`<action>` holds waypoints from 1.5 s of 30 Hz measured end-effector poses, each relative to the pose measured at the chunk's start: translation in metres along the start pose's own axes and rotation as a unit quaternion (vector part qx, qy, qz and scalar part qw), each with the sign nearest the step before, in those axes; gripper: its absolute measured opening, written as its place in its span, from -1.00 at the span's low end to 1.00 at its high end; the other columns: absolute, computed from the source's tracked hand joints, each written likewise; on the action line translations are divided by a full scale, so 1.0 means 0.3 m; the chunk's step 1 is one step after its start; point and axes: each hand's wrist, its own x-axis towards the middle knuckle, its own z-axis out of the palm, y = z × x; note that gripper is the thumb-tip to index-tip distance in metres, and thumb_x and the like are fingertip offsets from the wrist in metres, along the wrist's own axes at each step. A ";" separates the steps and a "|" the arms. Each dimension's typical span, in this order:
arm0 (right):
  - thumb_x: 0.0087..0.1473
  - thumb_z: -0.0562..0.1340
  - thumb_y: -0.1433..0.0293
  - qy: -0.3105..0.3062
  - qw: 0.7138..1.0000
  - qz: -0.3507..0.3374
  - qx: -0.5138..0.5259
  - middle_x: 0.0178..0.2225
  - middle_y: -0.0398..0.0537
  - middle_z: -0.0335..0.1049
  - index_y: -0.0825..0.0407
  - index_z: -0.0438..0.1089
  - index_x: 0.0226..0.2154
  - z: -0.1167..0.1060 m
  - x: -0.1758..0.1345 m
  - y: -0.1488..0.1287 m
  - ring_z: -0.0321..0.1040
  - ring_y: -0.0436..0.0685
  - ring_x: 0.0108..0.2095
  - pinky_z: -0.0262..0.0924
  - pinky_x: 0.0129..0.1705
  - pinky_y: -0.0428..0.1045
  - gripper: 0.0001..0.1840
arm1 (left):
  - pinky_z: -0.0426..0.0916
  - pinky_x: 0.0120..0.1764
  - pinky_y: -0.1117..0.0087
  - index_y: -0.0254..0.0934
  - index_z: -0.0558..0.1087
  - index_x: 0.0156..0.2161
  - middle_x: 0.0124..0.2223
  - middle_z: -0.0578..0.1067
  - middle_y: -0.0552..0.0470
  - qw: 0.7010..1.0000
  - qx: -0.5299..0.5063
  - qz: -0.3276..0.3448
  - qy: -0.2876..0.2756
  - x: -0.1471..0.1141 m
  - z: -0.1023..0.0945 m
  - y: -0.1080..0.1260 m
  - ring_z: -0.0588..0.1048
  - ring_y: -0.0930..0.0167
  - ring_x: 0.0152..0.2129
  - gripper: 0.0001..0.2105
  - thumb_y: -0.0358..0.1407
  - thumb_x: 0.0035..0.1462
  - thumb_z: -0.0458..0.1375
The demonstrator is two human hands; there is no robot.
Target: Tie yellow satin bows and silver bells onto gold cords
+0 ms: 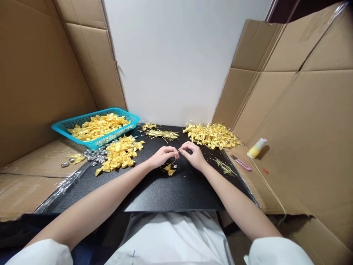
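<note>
Our left hand (pixel 167 154) and right hand (pixel 193 155) pinch thin gold cord (pixel 179 149); corded yellow satin bows (pixel 211 135) look done at one o'clock, loose yellow bows (pixel 120 154) remain at eleven.

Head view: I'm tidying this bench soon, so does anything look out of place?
Yes, mildly: a yellow bow and silver beads lie on the left cardboard, apart from the heaps on the black tabletop. At right, cord from the spool trails loosely toward the near edge, where it might snag.
</note>
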 end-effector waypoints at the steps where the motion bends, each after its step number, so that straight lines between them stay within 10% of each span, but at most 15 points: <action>1: 0.07 0.23 0.35 0.004 1.000 0.005 0.002 -0.39 -0.09 0.40 -0.01 0.42 -0.47 -0.001 0.001 0.001 0.29 0.09 -0.33 0.20 -0.22 0.03 -0.88 | 0.31 -0.20 0.39 -0.32 0.45 -0.49 -0.46 0.48 0.05 1.000 -0.002 -0.002 0.000 0.001 -0.001 0.000 0.43 0.42 -0.43 -0.78 -0.21 0.04 0.12; 45: 0.07 0.25 0.37 -0.003 0.999 -0.021 -0.035 -0.39 -0.09 0.38 -0.02 0.44 -0.48 0.010 0.002 -0.015 0.31 0.10 -0.30 0.20 -0.16 0.05 -0.87 | 0.26 -0.23 0.41 -0.30 0.37 -0.55 -0.51 0.38 0.09 1.000 0.010 -0.027 -0.008 0.001 0.000 0.016 0.34 0.44 -0.47 -0.76 -0.19 0.02 0.08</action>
